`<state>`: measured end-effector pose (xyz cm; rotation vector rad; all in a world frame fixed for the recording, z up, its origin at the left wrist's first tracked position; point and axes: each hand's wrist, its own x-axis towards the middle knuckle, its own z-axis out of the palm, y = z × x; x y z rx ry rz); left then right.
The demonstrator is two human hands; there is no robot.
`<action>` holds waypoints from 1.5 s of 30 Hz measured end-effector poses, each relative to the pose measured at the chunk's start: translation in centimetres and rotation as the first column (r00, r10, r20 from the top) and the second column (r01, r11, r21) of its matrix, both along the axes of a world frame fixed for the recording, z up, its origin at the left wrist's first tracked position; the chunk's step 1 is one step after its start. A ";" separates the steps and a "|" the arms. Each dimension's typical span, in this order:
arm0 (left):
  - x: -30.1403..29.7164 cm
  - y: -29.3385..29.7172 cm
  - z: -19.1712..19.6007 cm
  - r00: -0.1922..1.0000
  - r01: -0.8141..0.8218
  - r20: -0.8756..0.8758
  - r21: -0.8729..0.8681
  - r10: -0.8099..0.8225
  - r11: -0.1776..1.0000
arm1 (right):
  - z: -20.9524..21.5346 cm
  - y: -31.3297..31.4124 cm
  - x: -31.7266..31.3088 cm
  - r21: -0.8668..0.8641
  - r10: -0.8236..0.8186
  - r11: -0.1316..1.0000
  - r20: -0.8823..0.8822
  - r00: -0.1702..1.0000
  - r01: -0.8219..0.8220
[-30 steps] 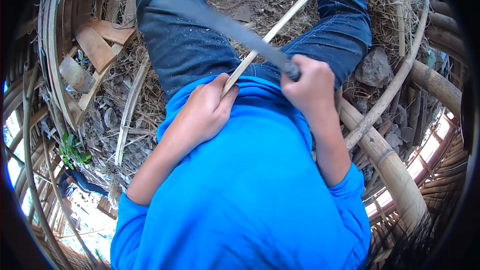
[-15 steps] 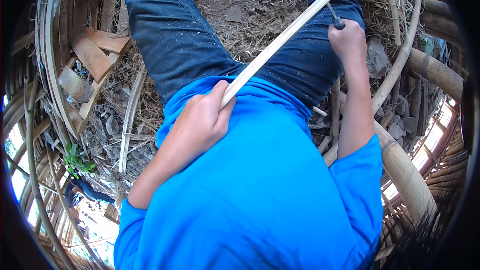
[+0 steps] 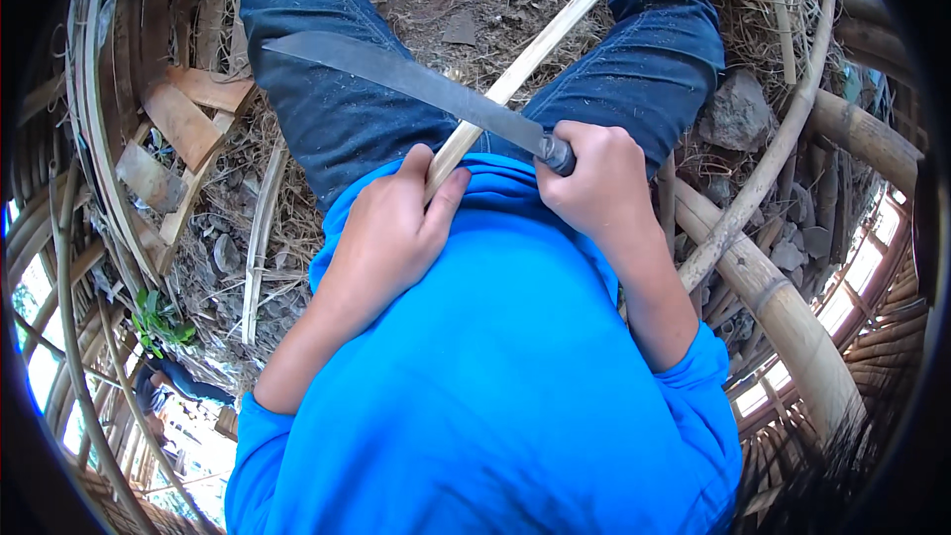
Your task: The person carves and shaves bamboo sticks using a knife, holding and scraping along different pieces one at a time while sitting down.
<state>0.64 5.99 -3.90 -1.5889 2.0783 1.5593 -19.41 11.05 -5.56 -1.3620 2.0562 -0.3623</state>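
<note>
— Bamboo, is it, that pale split strip [image 3: 525, 64]?

— Yes, it slants from the blue shirt [image 3: 495, 376] up over the lap. The left hand [image 3: 391, 228] is closed round its lower end.

— And the long grey steel blade [image 3: 396, 79]?

— It lies across the strip, touching it; the right hand [image 3: 594, 183] is clenched on its handle.

— Around them?

— Jeans-clad legs [image 3: 337, 109], dry straw, thick bamboo poles [image 3: 783, 307] on the right.

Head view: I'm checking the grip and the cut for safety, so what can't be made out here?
- Handle of the long grey metal knife: hidden inside the right hand.
- Near end of the pale split bamboo strip: covered by the left hand.
- Whether the blade bites into the strip or only lies across it: cannot be told.
- Feet: cut off by the top edge.
</note>
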 end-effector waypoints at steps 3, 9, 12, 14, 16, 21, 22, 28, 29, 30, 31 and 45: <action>-0.1 0.2 0.4 0.996 0.080 0.046 -0.148 -0.074 0.986 | -0.8 -0.1 -0.2 -0.001 0.088 0.996 -0.106 0.991 -0.088; 0.2 0.6 0.3 0.996 0.087 0.050 -0.255 -0.077 0.963 | -1.9 -1.1 -1.9 0.041 0.072 0.997 -0.218 0.973 -0.065; 0.1 0.5 0.3 0.995 0.093 0.066 -0.254 -0.079 0.963 | -2.2 -1.7 -2.2 0.028 0.083 0.997 -0.280 0.956 -0.078; 0.3 0.6 0.3 0.996 0.080 0.066 -0.250 -0.066 0.965 | -2.6 -2.4 -2.8 0.035 0.014 0.999 -0.341 0.940 -0.002; 0.9 1.4 -0.2 0.992 0.109 0.090 -0.187 -0.093 0.976 | -2.7 -3.4 -5.5 0.117 -0.061 0.986 -0.394 0.917 0.116; 0.5 1.0 0.1 0.997 0.074 0.048 -0.195 -0.065 0.978 | -3.2 -5.1 -7.7 0.059 -0.081 0.991 -0.468 0.880 0.123; 0.6 1.1 -0.1 0.996 0.074 0.056 -0.195 -0.064 0.978 | -3.6 -5.5 -8.0 0.062 -0.086 0.989 -0.480 0.873 0.132; 1.3 1.0 1.1 0.994 0.110 0.020 -0.119 -0.108 0.987 | -5.2 -4.2 -21.0 0.115 -0.237 0.915 -0.619 0.749 0.385; 1.7 0.9 0.9 0.998 0.065 0.015 -0.109 -0.064 0.992 | -4.3 -3.6 -22.8 0.017 -0.370 0.900 -0.500 0.783 0.436; 2.4 0.8 0.0 1.000 -0.018 -0.007 -0.054 0.018 0.998 | -3.1 -3.8 -23.0 -0.076 -0.385 0.916 -0.448 0.807 0.395; 2.5 0.3 -0.1 1.000 -0.022 0.005 -0.052 0.022 0.998 | -1.4 -4.3 -21.4 -0.204 -0.397 0.917 -0.412 0.820 0.342; 0.5 -1.2 -0.7 0.994 -0.023 -0.108 0.050 0.028 0.998 | -0.2 -1.9 0.9 -0.017 0.095 0.995 -0.017 0.995 -0.096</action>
